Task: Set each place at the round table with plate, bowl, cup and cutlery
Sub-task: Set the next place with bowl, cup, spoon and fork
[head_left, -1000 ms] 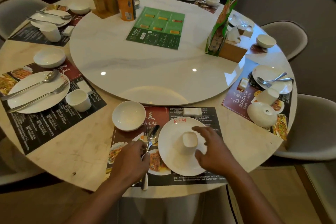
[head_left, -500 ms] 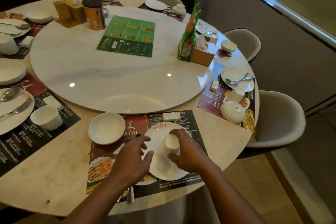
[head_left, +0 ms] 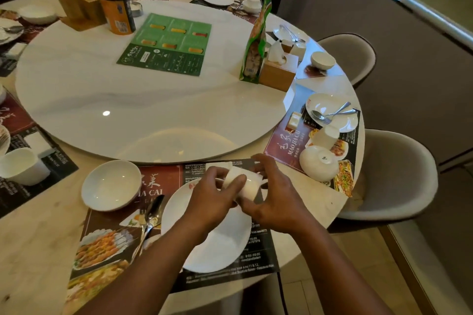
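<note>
Cup lifted off the plate, now in 2 hands

The cup point(head_left: 252, 185) no longer stands on the plate point(head_left: 220, 245); it is raised over the plate's far edge and tipped sideways. The left hand point(head_left: 210, 202) has left the cutlery point(head_left: 153, 208) beside the plate and grips the cup together with the right hand point(head_left: 276, 202), which 1 second ago was only reaching for it.
</note>
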Demonstrator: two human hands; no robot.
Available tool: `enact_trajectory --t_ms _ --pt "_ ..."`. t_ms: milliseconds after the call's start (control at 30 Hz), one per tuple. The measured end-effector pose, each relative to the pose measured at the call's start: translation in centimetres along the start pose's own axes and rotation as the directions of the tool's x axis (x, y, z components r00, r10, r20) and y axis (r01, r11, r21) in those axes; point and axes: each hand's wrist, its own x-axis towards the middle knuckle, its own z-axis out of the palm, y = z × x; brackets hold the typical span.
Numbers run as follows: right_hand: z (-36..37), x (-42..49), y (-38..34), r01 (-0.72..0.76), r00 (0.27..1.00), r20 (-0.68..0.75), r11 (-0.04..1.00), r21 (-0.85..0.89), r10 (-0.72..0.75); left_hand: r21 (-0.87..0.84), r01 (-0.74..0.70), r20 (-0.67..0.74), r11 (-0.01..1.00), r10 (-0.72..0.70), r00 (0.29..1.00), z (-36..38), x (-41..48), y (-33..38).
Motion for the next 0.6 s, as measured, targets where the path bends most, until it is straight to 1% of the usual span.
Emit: enact_trajectory --t_ms 33,67,133,200,267,367,600 --pt "-0.2 0.2 0.8 0.012 1.000 0.007 1.000 -0.006 -0.012 0.038 -0.014 -0.025 0.999 0.015 1.000 0.7 0.4 0.0" --pt "-0.3 0.4 1.6 0.030 0.999 0.023 0.999 -0.026 -0.030 0.130 -0.050 -0.045 0.990 0.056 0.997 1.3 0.6 0.0" --pt "-0.4 1.0 2.9 0.043 0.998 0.055 0.997 -0.070 -0.039 0.337 -0.148 -0.037 0.930 0.170 0.985 2.6 1.2 0.0" --pt "-0.3 2.0 4.0 0.015 0.999 0.043 0.997 -0.078 -0.012 0.451 -0.233 -0.005 0.861 0.264 0.964 3.7 1.9 -0.1" --pt "0.1 3.0 5.2 -0.015 1.000 0.002 0.999 -0.043 0.015 0.475 -0.264 -0.002 0.839 0.301 0.954 4.2 2.5 -0.4" --pt "1.1 4.2 7.0 -0.078 0.996 -0.039 0.997 0.022 0.079 0.483 -0.251 -0.069 0.839 0.322 0.944 3.3 2.8 -0.9" --pt "2.7 5.0 8.6 -0.169 0.986 -0.006 0.986 0.010 0.169 0.576 -0.158 -0.269 0.802 0.369 0.890 -2.9 0.0 -3.4"
